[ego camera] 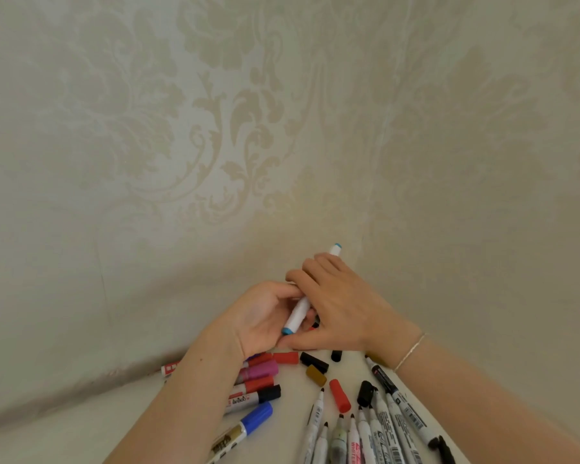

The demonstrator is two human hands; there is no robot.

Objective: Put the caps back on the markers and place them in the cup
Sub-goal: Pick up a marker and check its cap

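Gripping white marker (pixel 298 311), writing unreadable

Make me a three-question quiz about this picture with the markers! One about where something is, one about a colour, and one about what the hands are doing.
1. Where does the blue-capped marker lie?
A. on the table, by the left forearm
B. in a cup
C. in the right hand

2. What colour are the ends of the white marker that is held up?
A. red
B. light blue
C. black

3. How is the white marker held?
A. it lies untouched on the table
B. only the left hand touches it
C. both hands have fingers round it

Answers:
1 A, it rests on the table beside the left forearm, and no cup shows.
2 B, a light blue band shows at each end.
3 C, the left hand and the right hand both curl round it above the table.
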